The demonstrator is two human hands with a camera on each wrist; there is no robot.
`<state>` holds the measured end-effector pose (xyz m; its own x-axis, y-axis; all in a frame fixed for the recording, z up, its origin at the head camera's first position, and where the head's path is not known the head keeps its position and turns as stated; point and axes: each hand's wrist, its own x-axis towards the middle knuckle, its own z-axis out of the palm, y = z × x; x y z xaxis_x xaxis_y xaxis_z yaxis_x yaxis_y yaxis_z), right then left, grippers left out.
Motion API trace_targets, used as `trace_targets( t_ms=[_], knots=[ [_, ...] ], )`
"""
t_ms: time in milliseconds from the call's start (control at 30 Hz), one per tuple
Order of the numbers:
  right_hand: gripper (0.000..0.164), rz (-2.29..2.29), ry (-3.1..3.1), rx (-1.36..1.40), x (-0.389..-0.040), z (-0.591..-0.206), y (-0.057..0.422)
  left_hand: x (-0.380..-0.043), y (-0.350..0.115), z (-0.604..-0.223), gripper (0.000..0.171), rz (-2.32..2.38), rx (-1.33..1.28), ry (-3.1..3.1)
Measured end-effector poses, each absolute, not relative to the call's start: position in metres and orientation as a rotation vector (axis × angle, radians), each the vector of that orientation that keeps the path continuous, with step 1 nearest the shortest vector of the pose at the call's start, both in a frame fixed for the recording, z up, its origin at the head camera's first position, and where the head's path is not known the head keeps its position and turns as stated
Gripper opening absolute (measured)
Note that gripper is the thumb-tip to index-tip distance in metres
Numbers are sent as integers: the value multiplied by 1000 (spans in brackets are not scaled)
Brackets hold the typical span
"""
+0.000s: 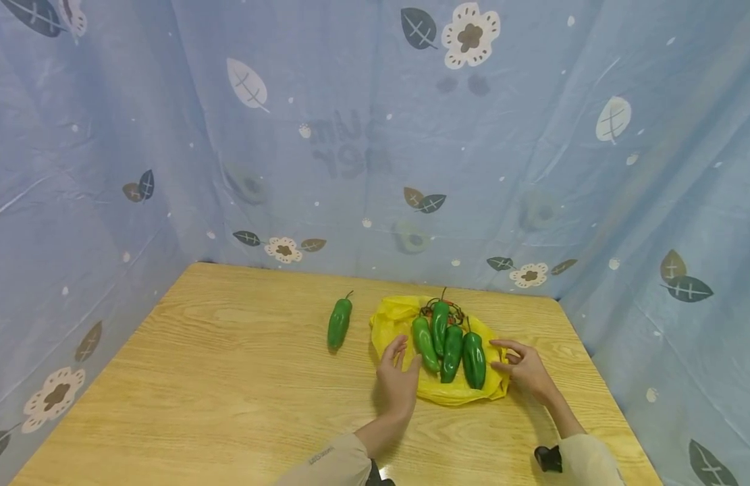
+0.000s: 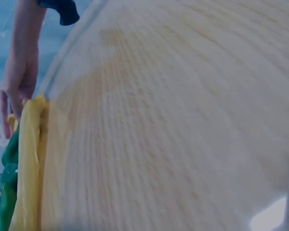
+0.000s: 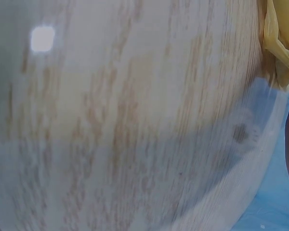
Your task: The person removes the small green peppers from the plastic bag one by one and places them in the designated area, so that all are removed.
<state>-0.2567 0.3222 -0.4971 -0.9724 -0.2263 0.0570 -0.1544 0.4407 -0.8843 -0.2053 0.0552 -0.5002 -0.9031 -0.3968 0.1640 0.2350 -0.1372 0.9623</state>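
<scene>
Several glossy green peppers (image 1: 452,352) lie side by side on a crumpled yellow plastic bag (image 1: 447,393), which also shows in the left wrist view. Behind them on the bag is a tangle of thin red and dark strands (image 1: 452,312), too small to make out. My left hand (image 1: 399,385) is over the bag's left side, thumb and fingers apart, beside the leftmost pepper, holding nothing. At the bag's right edge, my right hand (image 1: 528,370) touches the yellow plastic with its fingertips, the thumb and forefinger spread. Its fingers (image 2: 14,98) also appear beside the bag in the left wrist view.
One more green pepper (image 1: 339,324) lies on the wooden table (image 1: 247,378), left of the bag. A blue curtain (image 1: 362,135) printed with flowers and leaves surrounds the table at the back and sides. A black wrist device (image 1: 548,459) is by the right sleeve.
</scene>
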Motion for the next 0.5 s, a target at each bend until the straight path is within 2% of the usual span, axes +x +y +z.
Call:
trace_targets(
  t_ms=[500],
  knots=[
    [49, -1649, 2564, -324, -257, -501, 322, -224, 97, -495, 55, -2020, 114, -1590]
  ],
)
